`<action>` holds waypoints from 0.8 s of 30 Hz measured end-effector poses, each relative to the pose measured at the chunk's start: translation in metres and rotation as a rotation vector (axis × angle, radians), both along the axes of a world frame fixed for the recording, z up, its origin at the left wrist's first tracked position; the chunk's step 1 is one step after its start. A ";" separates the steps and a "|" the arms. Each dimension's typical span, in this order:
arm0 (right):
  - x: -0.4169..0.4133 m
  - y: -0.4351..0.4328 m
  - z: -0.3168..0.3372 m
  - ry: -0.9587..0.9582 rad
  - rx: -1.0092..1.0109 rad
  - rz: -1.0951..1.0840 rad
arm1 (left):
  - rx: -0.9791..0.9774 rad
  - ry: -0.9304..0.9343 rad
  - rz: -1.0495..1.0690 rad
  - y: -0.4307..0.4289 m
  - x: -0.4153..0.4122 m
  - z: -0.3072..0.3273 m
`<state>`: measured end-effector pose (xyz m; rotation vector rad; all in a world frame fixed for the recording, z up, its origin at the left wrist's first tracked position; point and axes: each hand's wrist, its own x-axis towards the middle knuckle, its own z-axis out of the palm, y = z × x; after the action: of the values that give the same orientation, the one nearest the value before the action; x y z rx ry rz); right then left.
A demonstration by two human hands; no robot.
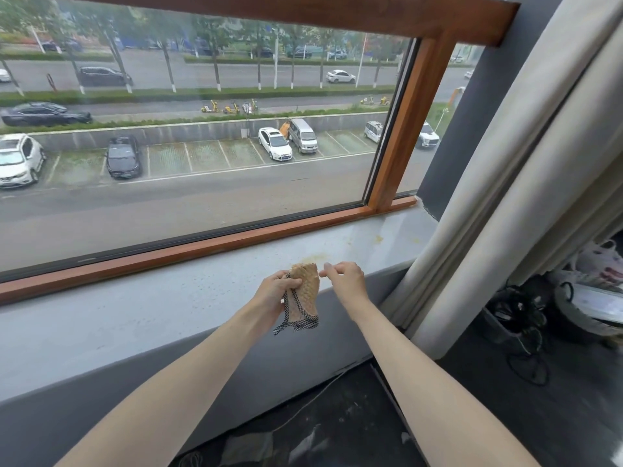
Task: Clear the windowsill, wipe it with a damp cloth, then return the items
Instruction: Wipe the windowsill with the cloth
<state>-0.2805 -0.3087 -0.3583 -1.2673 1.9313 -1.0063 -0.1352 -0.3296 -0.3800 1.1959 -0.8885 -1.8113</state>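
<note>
Centre frame: left hand (274, 288) fingers curl round the cloth (305, 291); right hand (344, 278) fingertips are pinched together at its top corner, grip unclear.

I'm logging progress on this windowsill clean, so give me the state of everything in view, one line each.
left hand: grips the cloth.
cloth: bunched, hanging down in the air.
right hand: fingertips pinched beside the cloth's top corner; contact unclear.
windowsill: yellowish stains near its right end.
window: shut.
curtain: drawn aside to the right.
</note>
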 end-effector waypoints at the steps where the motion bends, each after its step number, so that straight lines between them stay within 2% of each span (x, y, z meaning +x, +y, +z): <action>1: 0.001 0.000 -0.002 0.005 0.004 0.007 | 0.003 -0.001 -0.001 0.000 0.000 -0.001; 7: 0.007 -0.008 -0.012 0.012 -0.033 0.004 | -0.029 -0.034 -0.028 -0.003 0.002 -0.004; 14: -0.021 -0.025 -0.016 -0.282 0.037 -0.057 | 0.051 -0.007 0.096 -0.026 -0.008 -0.005; 21: -0.064 -0.048 -0.010 -0.296 0.133 0.068 | 0.133 0.005 0.110 -0.039 -0.041 -0.005; 24: -0.081 -0.056 -0.009 -0.392 0.157 0.116 | 0.111 0.083 0.126 -0.039 -0.063 -0.003</action>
<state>-0.3613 -0.3651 -0.3675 -0.9953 1.5841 -0.9433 -0.1982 -0.3681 -0.3830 1.2090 -0.6582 -1.8133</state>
